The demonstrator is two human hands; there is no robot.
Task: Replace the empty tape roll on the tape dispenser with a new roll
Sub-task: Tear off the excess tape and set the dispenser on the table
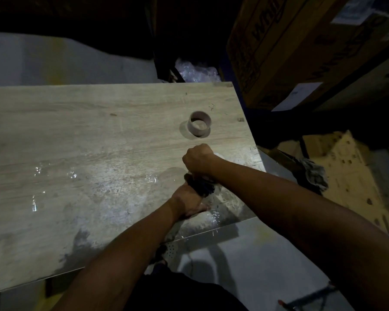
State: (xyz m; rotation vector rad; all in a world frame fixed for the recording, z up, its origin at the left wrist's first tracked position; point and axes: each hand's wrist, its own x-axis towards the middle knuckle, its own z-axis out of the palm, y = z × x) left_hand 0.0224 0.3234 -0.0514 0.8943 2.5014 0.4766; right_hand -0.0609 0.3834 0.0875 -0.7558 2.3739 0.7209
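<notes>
Near the surface's [76,131] right edge, both hands grip the dark tape dispenser [200,186], left hand [189,202] bracing, right hand [199,159] fisted on top, the empty tape roll [200,126] set aside toward the far right corner, probably to clear working room.

Brown cardboard core [200,123] — pale wood-grain table [76,135] — black dispenser [201,186]

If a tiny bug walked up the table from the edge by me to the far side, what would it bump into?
Left hand → dark dispenser → right hand → empty cardboard core, standing alone on the table.
</notes>
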